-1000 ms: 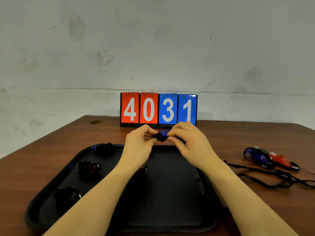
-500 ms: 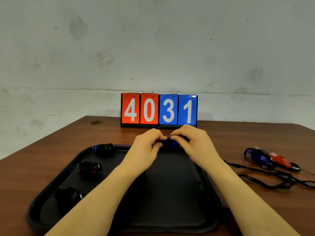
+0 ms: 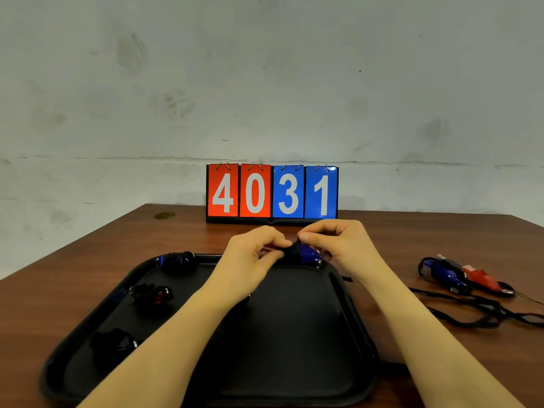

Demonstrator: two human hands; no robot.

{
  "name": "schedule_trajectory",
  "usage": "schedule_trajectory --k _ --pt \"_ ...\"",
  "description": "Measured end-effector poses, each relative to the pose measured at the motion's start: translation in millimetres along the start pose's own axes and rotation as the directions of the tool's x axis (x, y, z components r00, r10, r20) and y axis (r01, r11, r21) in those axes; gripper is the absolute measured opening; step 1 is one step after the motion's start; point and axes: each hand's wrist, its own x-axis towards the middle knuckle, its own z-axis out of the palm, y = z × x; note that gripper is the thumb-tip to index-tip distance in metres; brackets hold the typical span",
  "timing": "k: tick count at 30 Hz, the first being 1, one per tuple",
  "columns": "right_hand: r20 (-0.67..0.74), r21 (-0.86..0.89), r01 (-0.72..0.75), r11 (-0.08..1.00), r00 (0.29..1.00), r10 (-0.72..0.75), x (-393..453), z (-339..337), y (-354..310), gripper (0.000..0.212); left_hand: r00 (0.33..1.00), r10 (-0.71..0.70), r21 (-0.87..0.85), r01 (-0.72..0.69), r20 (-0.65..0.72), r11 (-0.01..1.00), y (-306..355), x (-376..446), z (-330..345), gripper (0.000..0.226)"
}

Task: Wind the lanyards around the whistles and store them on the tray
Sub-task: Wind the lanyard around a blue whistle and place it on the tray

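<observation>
Behind my desk (image 3: 412, 231) I see a pale, stained wall, and a flip scoreboard (image 3: 272, 191) stands at the desk's far edge: red cards 4 and 0, blue cards 3 and 1. Before it lies a black tray (image 3: 294, 363), which takes up most of the near desk.

I have both hands raised over the tray's far rim, meeting at a blue whistle (image 3: 309, 253) with a black lanyard (image 3: 293, 250) bunched on its left end. My left hand (image 3: 253, 254) has its thumb and fingers curled in, pinching the wound lanyard from the left. My right hand (image 3: 338, 242) comes in from the right, its fingers curled over the top of the whistle and its thumb tip at the lanyard bundle. The whistle's blue body shows under the right fingers, just above the rim.

Three wound whistles already lie along the tray's left side: one (image 3: 179, 260) at the far left corner against the rim, a red-tinted one (image 3: 153, 294) nearer, and a dark one (image 3: 114, 343) nearest me. My left forearm hides part of the tray's middle, and I cannot tell what lies under it.

On the bare desk right of the tray lie a second blue whistle (image 3: 444, 273) and a red whistle (image 3: 482, 279), touching side by side, with their loose cords (image 3: 471, 313) trailing towards me and off to the right.
</observation>
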Motion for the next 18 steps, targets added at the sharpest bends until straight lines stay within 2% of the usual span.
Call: schedule_trajectory --k 3,5,8,14,18 --pt "0.021 0.097 -0.066 0.993 0.998 0.064 0.2 0.5 0.9 0.007 0.998 -0.051 -0.144 0.044 -0.043 0.989 2.9 -0.8 -1.5 0.026" --pt "0.039 0.132 -0.082 0.988 0.996 0.078 -0.3 2.0 1.0 0.012 0.991 -0.111 -0.278 0.086 -0.075 0.957 3.9 0.1 -1.2 0.028" --pt "0.103 0.057 -0.051 0.997 0.994 0.045 -2.9 4.4 -0.8 0.015 0.972 -0.216 -0.466 0.147 -0.097 0.872 4.9 2.4 0.5 0.025" --pt "0.200 -0.088 0.074 0.993 0.978 -0.055 -8.2 8.2 -7.5 0.020 0.945 -0.277 -0.505 0.157 -0.173 0.849 1.3 3.8 2.1 0.023" --pt "0.218 -0.100 0.088 0.991 0.974 -0.064 -9.7 9.3 -9.8 0.015 0.939 -0.281 -0.433 0.172 -0.200 0.885 -0.5 4.4 1.1 0.024"
